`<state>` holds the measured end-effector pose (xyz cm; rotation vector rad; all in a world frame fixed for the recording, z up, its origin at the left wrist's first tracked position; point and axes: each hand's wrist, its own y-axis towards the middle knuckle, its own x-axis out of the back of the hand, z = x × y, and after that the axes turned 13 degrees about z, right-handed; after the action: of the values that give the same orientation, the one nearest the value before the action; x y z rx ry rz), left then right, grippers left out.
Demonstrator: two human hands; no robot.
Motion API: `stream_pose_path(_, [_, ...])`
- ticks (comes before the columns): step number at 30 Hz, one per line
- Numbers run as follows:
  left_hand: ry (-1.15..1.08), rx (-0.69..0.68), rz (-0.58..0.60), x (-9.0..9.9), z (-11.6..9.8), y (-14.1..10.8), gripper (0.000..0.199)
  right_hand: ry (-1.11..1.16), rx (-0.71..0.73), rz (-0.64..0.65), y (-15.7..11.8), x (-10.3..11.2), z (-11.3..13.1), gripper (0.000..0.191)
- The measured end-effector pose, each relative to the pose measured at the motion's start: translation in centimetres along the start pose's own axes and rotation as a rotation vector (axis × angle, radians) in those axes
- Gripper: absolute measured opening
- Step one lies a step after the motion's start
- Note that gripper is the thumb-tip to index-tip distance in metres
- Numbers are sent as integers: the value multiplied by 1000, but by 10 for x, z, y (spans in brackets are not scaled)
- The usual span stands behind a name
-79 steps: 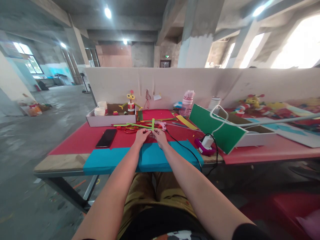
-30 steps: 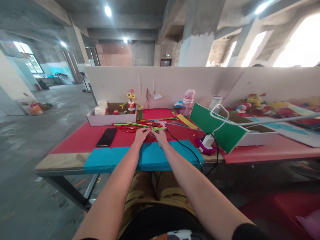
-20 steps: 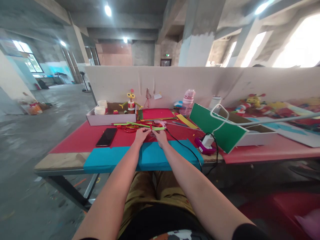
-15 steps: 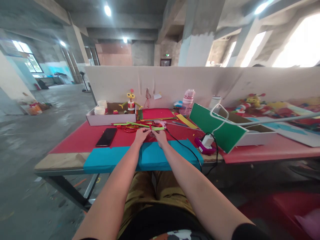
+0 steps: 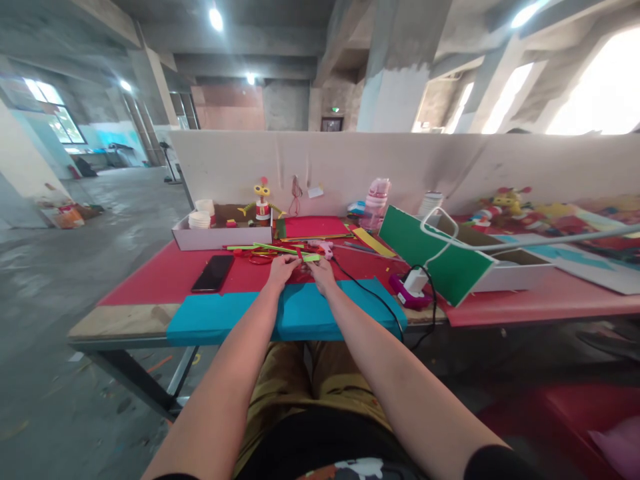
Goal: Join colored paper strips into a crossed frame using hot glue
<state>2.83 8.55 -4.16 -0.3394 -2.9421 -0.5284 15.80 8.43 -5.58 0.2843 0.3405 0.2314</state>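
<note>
My left hand (image 5: pixel 284 269) and my right hand (image 5: pixel 321 272) meet over the front of the red table cover, fingertips close together. Between them is a small red strip (image 5: pixel 300 254), pinched in my left fingers. A short light green strip (image 5: pixel 312 258) lies across the fingertips of my right hand, which is closed on it. Just beyond my hands are a pile of green strips (image 5: pixel 265 247), red-handled scissors (image 5: pixel 259 259) and a pink glue gun (image 5: pixel 326 249) with a black cord. Part of what my fingertips hold is too small to make out.
A black phone (image 5: pixel 213 274) lies at left. Behind it, a white box (image 5: pixel 225 239) holds cups beside a figure (image 5: pixel 262 208). A green board (image 5: pixel 433 257) leans at right, near a purple power socket (image 5: pixel 411 293). Blue cloth (image 5: pixel 215 317) covers the front edge.
The light green strip shows shorter and sits a little further left, against my right fingertips. My hands have barely shifted.
</note>
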Motion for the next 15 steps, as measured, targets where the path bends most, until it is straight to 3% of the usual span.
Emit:
stream_pose_path(6, [38, 17, -8, 0, -2, -1, 25, -36, -8, 21, -4, -1, 6, 37])
stream_pose_path(15, [5, 5, 6, 1, 0, 0, 26, -51, -17, 30, -7, -5, 11, 36])
